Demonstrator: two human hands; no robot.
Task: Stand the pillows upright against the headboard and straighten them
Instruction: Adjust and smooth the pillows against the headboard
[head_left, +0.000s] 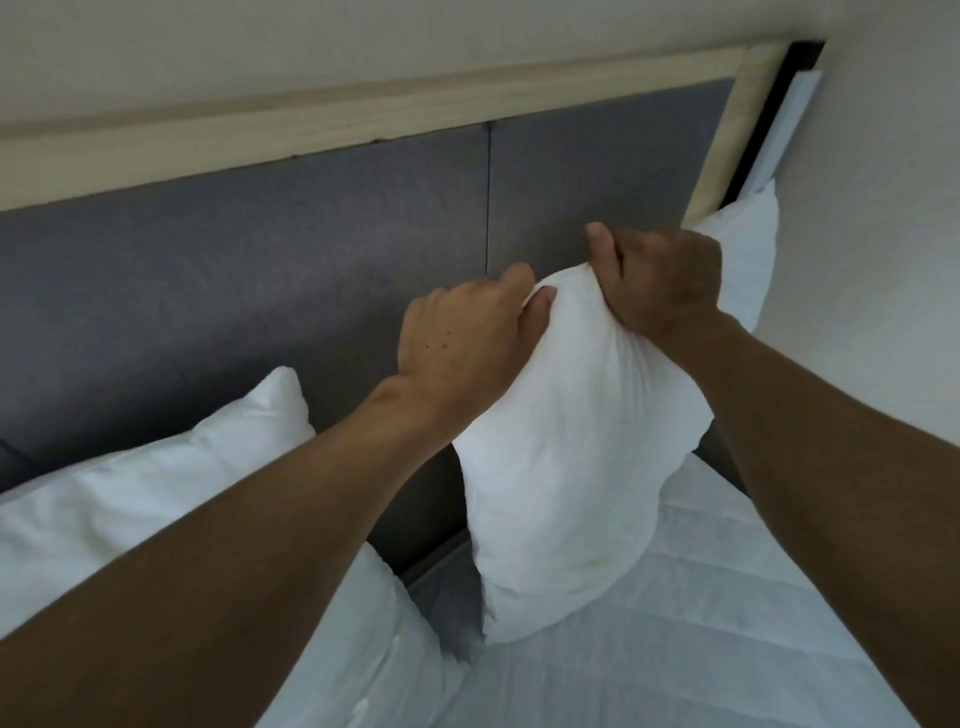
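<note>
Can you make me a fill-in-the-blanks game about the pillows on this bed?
1. Both hands pinch the top of the ____ pillow.
2. The left hand and the right hand are both ____ on it.
3. The headboard panels are coloured ____.

Missing words: right; shut; grey

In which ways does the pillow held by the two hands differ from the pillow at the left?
The held pillow stands on end on the mattress, pinched at its top by the left hand and right hand; the left pillow lies slanted against the grey headboard, and no hand grips it. The held pillow is bunched and creased at the top; the left pillow looks smoother. Both are white.
</note>
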